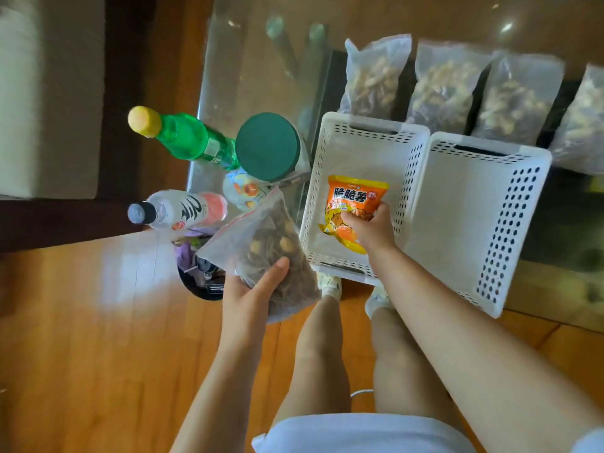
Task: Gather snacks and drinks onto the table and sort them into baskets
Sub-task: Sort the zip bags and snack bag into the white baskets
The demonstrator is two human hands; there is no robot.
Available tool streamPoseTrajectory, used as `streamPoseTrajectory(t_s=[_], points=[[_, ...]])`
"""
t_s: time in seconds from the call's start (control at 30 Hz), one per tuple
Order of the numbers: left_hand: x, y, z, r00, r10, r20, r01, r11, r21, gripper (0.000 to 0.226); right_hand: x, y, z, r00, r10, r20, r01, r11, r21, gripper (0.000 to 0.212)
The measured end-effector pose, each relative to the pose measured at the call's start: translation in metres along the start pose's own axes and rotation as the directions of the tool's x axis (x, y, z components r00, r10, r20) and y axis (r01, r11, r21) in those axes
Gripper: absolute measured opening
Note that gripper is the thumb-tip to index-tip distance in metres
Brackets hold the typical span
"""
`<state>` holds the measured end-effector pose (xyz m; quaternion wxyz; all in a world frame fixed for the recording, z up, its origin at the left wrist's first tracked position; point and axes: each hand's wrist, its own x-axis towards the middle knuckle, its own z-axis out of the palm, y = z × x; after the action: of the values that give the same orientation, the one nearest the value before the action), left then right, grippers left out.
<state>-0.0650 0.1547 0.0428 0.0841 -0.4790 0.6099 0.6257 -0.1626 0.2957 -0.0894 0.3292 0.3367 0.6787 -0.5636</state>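
Orange foil catches the eye first: a crisp packet sits inside the left of two white perforated baskets, and the person's right hand has its grip curled round the packet's lower edge, fingers pinching the wrapper just above the basket floor. The second basket stands touching the first on its right side. Both rest on a glass desk.

The left hand holds a clear zip bag of dried snacks off the near left corner of the desk, thumb over the front, fingers wrapped beneath.

Four more clear bags of snacks lie in a row behind the baskets. At the desk's left end stand a green bottle with a yellow cap, a jar with a dark green lid just beside it, and a white bottle with a black cap nearer the edge. A small printed packet lies between the jar and the zip bag.

The floor is polished wood.
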Motion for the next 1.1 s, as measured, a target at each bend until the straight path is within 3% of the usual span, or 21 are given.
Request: streamPoseTrajectory(t_s=[0.3,0.5,0.6,0.7,0.77,0.83,0.9,0.97,1.03,1.1], points=[[0.014,0.0,-0.003,0.997,0.026,0.072,-0.025,1.0,-0.016,0.051,0.023,-0.003,0.017,0.999,-0.01,-0.039,0.006,0.994,-0.108,0.057],[0.017,0.009,0.012,0.981,0.043,0.191,-0.047,0.999,0.016,0.054,0.002,-0.018,-0.004,0.997,0.04,0.067,-0.026,0.979,-0.2,0.06],[0.014,0.02,0.032,0.937,0.053,0.344,-0.056,0.998,-0.001,0.058,-0.04,-0.047,-0.04,0.953,-0.133,0.272,0.14,0.99,-0.007,0.049],[0.008,0.031,0.063,0.875,0.052,0.482,-0.06,0.998,0.002,0.058,-0.087,-0.07,-0.085,0.835,-0.341,0.431,0.263,0.936,0.232,0.083],[0.004,0.038,0.09,0.821,0.06,0.568,-0.097,0.995,0.035,0.045,-0.103,-0.078,-0.109,0.804,-0.461,0.375,0.383,0.884,0.266,0.082],[0.0,0.042,0.118,0.739,0.094,0.667,-0.17,0.984,0.05,0.028,-0.109,-0.079,-0.131,0.817,-0.547,0.184,0.492,0.827,0.273,0.045],[-0.005,0.044,0.145,0.641,0.115,0.758,-0.218,0.975,0.036,0.03,-0.107,-0.074,-0.157,0.821,-0.57,0.002,0.55,0.793,0.26,0.009],[-0.004,0.042,0.165,0.579,0.129,0.805,-0.246,0.969,0.022,0.03,-0.102,-0.063,-0.178,0.804,-0.591,-0.072,0.59,0.774,0.229,0.013],[0.003,0.032,0.182,0.563,0.105,0.82,-0.308,0.947,0.09,0.031,-0.091,-0.047,-0.194,0.801,-0.588,-0.109,0.598,0.78,0.184,0.012],[0.017,0.015,0.197,0.618,0.041,0.785,-0.386,0.886,0.258,0.034,-0.075,-0.027,-0.204,0.832,-0.539,-0.133,0.554,0.821,0.139,0.005]])
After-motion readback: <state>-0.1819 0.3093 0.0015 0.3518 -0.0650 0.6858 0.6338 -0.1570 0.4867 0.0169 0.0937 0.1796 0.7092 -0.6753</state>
